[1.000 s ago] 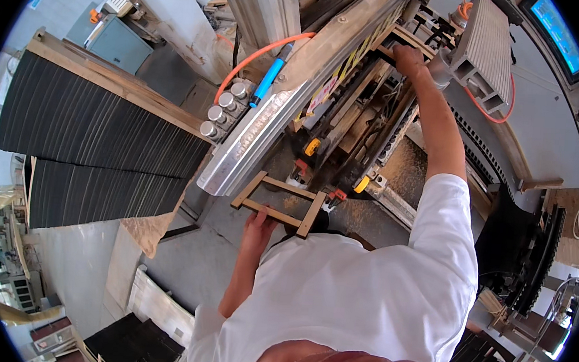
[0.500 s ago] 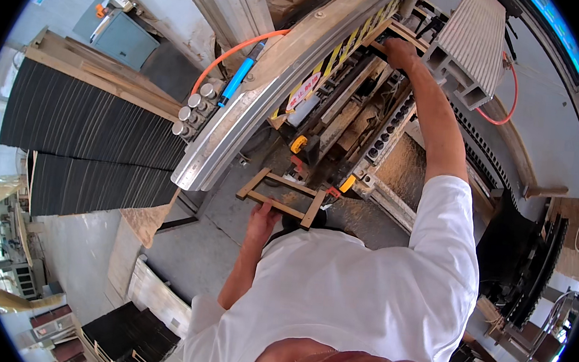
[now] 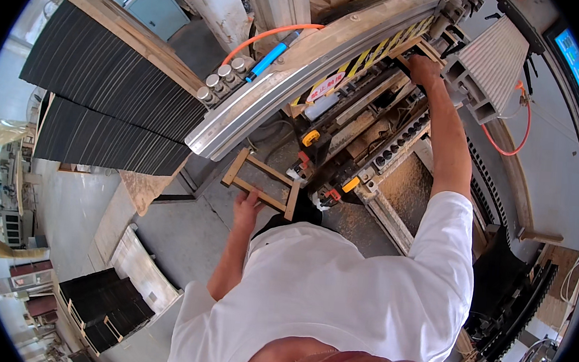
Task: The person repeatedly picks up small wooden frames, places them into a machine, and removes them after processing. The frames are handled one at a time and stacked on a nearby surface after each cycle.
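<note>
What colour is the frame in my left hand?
The frame is light brown; the head view shows it.

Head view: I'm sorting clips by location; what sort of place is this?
Probably a woodworking shop: sawdust lies around the machine, the left hand holds a wooden frame, and black pieces are stacked nearby.

Woodworking wkshp: sawdust (image 3: pixel 408 190) around lg. mach. (image 3: pixel 275 98), 1 lit screen (image 3: pixel 577 71), stacked dark pcs. (image 3: pixel 115 65)
</note>
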`<action>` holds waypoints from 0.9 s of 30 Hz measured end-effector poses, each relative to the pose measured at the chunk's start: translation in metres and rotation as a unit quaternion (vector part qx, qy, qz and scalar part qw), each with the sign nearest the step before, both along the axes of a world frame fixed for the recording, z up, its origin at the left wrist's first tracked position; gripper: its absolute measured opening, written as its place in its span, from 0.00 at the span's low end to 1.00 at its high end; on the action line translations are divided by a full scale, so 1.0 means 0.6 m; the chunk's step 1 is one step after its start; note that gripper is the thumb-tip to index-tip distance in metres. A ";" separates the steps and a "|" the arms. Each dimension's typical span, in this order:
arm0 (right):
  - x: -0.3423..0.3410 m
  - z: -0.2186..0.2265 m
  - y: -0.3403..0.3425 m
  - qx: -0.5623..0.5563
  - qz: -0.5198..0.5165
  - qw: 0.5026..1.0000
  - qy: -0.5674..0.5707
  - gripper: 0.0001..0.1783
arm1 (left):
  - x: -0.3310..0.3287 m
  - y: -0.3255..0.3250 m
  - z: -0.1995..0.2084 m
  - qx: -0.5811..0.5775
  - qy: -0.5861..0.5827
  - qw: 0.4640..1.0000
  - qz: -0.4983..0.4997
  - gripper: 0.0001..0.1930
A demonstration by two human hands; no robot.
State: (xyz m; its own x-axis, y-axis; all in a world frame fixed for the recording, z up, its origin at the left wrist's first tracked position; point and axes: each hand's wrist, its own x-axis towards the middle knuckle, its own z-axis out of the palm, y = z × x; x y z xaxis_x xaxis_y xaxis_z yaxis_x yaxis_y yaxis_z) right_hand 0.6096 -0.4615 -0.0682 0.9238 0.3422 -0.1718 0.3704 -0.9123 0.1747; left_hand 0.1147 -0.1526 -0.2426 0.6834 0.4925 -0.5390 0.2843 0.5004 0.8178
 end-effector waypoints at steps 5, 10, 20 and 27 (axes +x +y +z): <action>0.036 -0.059 -0.027 0.036 -0.004 0.998 -0.059 0.23 | -0.004 0.033 0.027 0.097 0.027 0.995 -0.005 0.20; 0.043 -0.053 -0.015 -0.004 -0.026 1.000 -0.012 0.24 | -0.031 0.069 0.087 0.220 -0.005 0.975 -0.001 0.18; 0.042 -0.060 -0.010 0.023 -0.041 0.998 -0.053 0.18 | -0.157 0.198 0.366 0.428 -0.108 0.891 0.106 0.17; -0.117 0.014 0.065 0.407 0.036 0.901 -0.146 0.15 | -0.248 0.375 0.590 0.392 -0.269 0.839 0.265 0.16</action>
